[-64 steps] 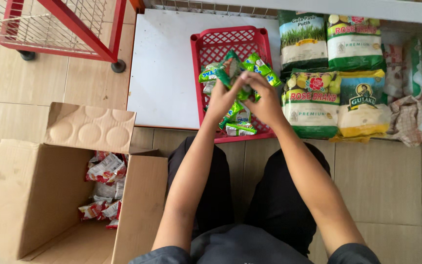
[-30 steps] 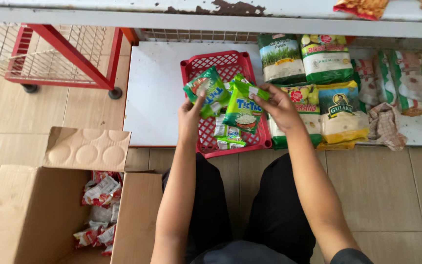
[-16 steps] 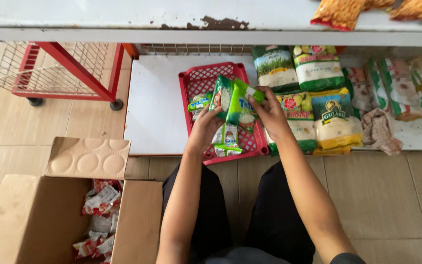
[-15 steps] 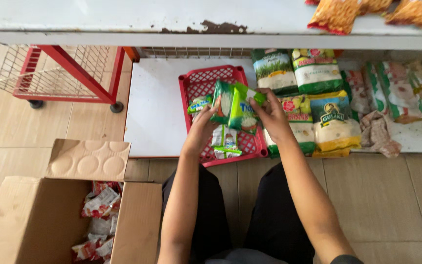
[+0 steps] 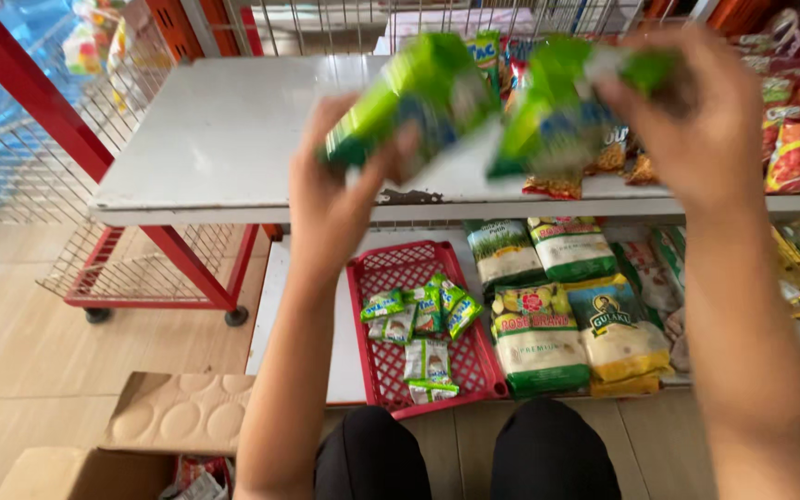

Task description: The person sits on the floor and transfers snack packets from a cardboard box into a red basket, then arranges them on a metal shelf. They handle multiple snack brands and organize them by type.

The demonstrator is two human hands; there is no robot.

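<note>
Above the white shelf [image 5: 224, 139] and the red basket [image 5: 377, 370], the left hand [image 5: 340, 190] and right hand [image 5: 696, 111] each close their grip around a green packet [image 5: 409, 97].

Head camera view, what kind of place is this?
Likely a small grocery shop: white shelves stocked with bagged goods, snack packets in a red basket, and a wheeled wire rack.

On the lower shelf [image 5: 312, 361], a crate [image 5: 483, 366] holding small packets [image 5: 423, 319] sits left of the stacked bags [image 5: 557, 315]. The upper shelf [image 5: 224, 139] lies above them. A cardboard box [image 5: 131, 444] stands on the floor, before the lower shelf's left corner.
</note>
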